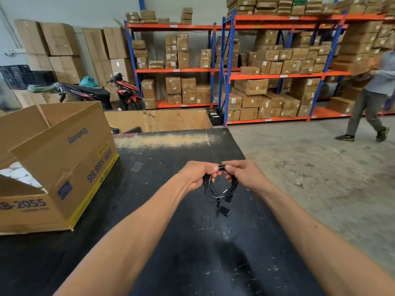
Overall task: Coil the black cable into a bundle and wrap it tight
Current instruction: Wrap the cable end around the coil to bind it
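Black cable (220, 189) hangs in loose loops, plug dangling; left hand (195, 174) and right hand (243, 173) pinch its top.

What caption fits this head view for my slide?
Both hands, left hand and right hand, pinch the top of the coiled black cable above the black table.

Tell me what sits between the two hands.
In the head view, a short stretch of the black cable spans the gap between the left hand and the right hand, pinched by both; its loops hang below.
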Demonstrator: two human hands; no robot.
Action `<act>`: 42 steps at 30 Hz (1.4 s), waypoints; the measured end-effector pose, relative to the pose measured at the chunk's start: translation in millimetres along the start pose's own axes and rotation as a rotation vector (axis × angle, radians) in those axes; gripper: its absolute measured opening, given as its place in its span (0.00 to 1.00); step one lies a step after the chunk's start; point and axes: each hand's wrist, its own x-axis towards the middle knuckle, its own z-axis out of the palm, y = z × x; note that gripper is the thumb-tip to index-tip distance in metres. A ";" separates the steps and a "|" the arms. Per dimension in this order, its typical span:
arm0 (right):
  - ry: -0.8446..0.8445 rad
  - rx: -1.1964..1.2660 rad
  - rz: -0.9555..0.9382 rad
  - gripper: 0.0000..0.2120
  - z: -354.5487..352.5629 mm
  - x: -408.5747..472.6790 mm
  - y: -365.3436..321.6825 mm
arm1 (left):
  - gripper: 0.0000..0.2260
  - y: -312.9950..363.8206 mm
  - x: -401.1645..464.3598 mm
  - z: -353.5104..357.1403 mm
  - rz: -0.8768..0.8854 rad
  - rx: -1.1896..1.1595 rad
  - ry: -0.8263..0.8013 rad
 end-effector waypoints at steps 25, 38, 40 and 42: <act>-0.423 -1.360 -0.213 0.21 52.9 -6.7 88.4 | 0.08 -51.7 14.8 -57.0 0.048 0.074 0.416; 0.176 -0.141 0.128 0.07 50.1 5.2 39.3 | 0.05 -60.0 22.8 -56.0 0.168 -0.144 0.479; 0.236 -0.035 0.137 0.06 55.5 0.6 34.5 | 0.06 -60.6 24.2 -45.8 0.195 -0.145 0.465; 0.288 0.093 0.144 0.06 56.4 -1.4 30.3 | 0.07 -58.5 25.8 -33.3 0.219 -0.121 0.448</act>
